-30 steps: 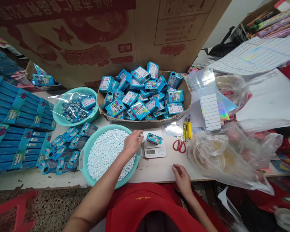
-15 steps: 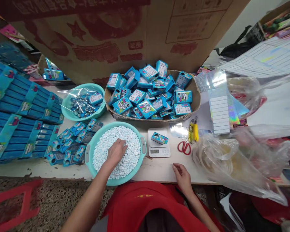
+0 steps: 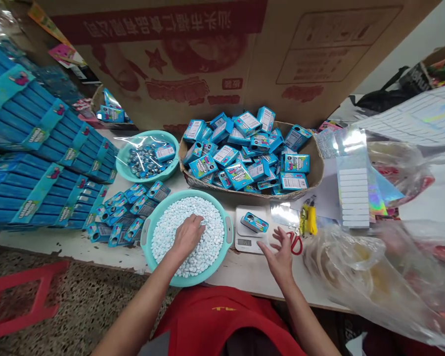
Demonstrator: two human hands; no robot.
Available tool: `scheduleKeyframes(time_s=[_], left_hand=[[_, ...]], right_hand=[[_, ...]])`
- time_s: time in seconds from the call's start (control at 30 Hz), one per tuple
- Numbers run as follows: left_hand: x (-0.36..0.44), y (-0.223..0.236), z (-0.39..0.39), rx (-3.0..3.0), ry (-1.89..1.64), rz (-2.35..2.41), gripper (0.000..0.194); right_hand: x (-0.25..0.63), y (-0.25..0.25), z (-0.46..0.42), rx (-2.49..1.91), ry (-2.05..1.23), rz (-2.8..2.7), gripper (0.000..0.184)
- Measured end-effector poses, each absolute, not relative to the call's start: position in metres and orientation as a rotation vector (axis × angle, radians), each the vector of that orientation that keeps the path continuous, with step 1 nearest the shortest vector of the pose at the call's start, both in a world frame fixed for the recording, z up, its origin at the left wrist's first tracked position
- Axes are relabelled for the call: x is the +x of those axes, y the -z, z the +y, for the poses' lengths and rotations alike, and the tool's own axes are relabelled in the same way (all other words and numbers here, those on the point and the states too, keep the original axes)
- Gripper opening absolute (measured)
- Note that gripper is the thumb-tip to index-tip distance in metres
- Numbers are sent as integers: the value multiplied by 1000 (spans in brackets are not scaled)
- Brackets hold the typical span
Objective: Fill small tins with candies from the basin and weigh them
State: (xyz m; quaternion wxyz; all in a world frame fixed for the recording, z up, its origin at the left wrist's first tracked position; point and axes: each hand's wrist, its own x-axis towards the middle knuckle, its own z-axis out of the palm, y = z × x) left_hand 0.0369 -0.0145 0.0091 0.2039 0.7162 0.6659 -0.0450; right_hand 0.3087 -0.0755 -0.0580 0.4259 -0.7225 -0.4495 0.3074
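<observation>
My left hand [image 3: 187, 236] rests palm down in a teal basin [image 3: 148, 236] full of small white candies [image 3: 207, 222], its fingers curled into the pile; what they grip is hidden. My right hand [image 3: 280, 252] hovers open, fingers spread, just right of a small white scale [image 3: 244, 236]. A blue tin [image 3: 254, 222] lies on the scale. Red scissors [image 3: 296, 243] sit partly behind my right hand.
A woven basket [image 3: 311, 173] heaped with blue boxes stands behind the scale. A second teal basin [image 3: 128, 170] holds round lids. Loose blue tins [image 3: 128, 212] and stacked blue cartons [image 3: 40, 168] lie left. Clear plastic bags [image 3: 374, 267], sticker sheets [image 3: 352, 195] and a yellow cutter [image 3: 310, 220] are right.
My left hand moved from the scale's edge into the candy basin. My right hand lifted from the table edge and came forward beside the scale. The view shifted left.
</observation>
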Motion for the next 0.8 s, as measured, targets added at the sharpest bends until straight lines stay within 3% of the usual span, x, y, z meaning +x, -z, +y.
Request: scheduleKeyframes(time_s=[0.13,0.23,0.33,0.43,0.53,0.67,0.8], left_hand=[[41,-14,-19,1997,13,1791,23],[40,-20,-25,1973,-104,1789,24],[42,-34,-33,1984,-339,1749,42],[44,-57,-43,2119,-535,1564,61],[29,-82,-58,2132,-573,1466,47],[-26,-95,-100,1793,-635,1868,27],[-98,-61,-145,1397,-383,2407,22]], right_hand=[[305,39,-28,-1719,-821,-1299,52],[303,21,-16,-1807,-674,-1202,58],[285,-8,-20,-1781,-702,-1377,59],[247,-35,-32,-1457,-877,-1661,46],[210,-46,-40,-1201,-1056,-1777,40],[199,-35,-32,-1190,-1127,-1680,56],[219,-22,-6,-1351,-989,-1658,35]])
